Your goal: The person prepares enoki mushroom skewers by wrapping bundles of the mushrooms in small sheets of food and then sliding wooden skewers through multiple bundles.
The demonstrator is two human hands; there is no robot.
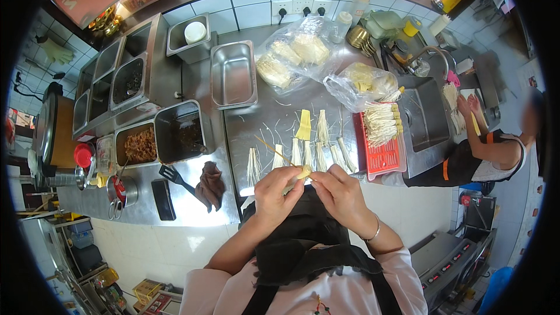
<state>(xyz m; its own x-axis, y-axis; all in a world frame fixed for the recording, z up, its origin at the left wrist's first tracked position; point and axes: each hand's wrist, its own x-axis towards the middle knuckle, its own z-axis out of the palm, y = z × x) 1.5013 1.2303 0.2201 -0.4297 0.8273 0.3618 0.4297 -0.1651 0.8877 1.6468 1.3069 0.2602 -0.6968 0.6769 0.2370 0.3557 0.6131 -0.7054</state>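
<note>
Near the counter's front edge, my left hand (278, 190) pinches a small pale-yellow roll (304, 171), seemingly a tofu-skin sheet around enoki mushrooms, along with a thin wooden skewer (276, 150) that points up and left. The fingers of my right hand (339, 192) close on the roll's other side. Just beyond my hands, bunches of enoki mushrooms (253, 166) lie in a loose row on the steel counter. A flat yellow sheet (303, 125) rests above one bunch. To the right, a red slotted basket (383, 159) carries stacked enoki bundles (379, 123).
Plastic bags of enoki (302, 52) and yellow sheets (365, 81) lie behind. An empty steel pan (234, 74) stands back left. Leftward are a phone (163, 199), a black spatula (175, 176) and a brown cloth (211, 183). A co-worker (490, 148) works beyond the sink (426, 113).
</note>
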